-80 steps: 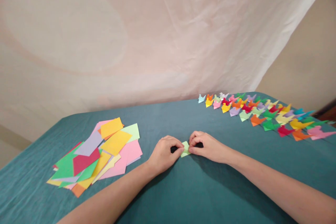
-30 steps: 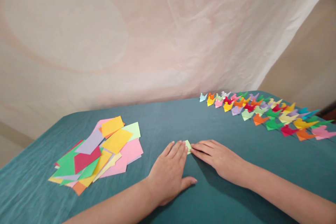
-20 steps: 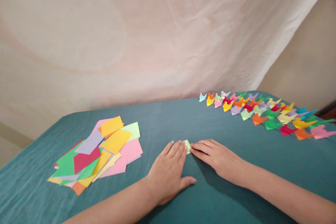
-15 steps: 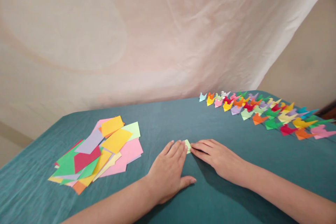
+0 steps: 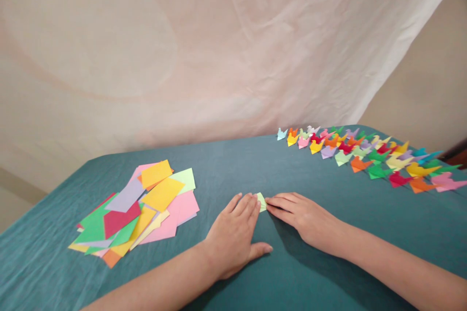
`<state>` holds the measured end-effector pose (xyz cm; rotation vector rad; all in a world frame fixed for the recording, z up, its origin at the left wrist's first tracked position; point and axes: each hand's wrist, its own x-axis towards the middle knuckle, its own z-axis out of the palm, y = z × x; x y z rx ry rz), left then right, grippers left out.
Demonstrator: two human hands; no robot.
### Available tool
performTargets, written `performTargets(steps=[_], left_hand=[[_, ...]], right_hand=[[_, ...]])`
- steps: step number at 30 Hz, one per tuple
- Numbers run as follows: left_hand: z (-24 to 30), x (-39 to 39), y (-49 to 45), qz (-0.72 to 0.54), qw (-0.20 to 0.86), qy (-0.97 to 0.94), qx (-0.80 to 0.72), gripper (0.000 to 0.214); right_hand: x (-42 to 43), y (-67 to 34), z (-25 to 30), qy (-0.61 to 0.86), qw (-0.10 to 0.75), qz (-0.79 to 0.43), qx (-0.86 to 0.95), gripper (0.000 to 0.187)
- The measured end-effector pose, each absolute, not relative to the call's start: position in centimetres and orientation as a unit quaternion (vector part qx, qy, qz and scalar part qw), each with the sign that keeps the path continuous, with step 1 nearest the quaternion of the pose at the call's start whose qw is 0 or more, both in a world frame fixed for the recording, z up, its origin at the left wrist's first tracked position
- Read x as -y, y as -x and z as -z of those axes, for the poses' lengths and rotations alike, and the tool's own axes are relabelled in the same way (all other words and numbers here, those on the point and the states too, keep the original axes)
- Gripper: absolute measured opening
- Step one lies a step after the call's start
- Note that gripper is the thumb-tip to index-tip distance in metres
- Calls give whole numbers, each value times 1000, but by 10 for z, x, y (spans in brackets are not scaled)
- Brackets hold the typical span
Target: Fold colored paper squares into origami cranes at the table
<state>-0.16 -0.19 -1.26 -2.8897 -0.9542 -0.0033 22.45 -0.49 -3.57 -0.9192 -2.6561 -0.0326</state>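
Observation:
A small piece of pale green folded paper (image 5: pixel 261 202) lies on the cloth, partly covered by my left hand (image 5: pixel 233 233). That hand rests flat over its left side, fingers stretched out and thumb spread off to the right. From the other side, my right hand (image 5: pixel 304 218) has its fingertips closed together at the paper's right edge. The right thumb is hidden beneath the fingers. Only a narrow strip of the paper shows between the two hands.
At left lies a loose pile of coloured paper sheets (image 5: pixel 162 194). Several rows of small folded paper birds (image 5: pixel 361 164) stand at the back right. A teal cloth (image 5: pixel 233 165) covers the table, and a pale fabric sheet (image 5: pixel 219 58) hangs behind it.
Almost nothing differs. The right fingertips have shifted very slightly to the right at the paper's edge, and my left hand stays flat in place.

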Motion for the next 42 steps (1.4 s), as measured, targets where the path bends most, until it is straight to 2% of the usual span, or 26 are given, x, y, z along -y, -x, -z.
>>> performTargets(steps=[9, 23, 33, 42], left_hand=[[14, 1, 2, -2, 48, 949, 312, 79], [12, 0, 3, 2, 49, 950, 308, 77], [12, -2, 5, 20, 60, 949, 308, 73], [9, -5, 5, 22, 57, 951, 303, 67]], right_hand=[[3, -228, 47, 333, 228, -15, 915, 36], [4, -220, 40, 341, 179, -4, 923, 42], [1, -218, 39, 350, 184, -26, 918, 35], [-1, -219, 43, 347, 206, -19, 915, 37]])
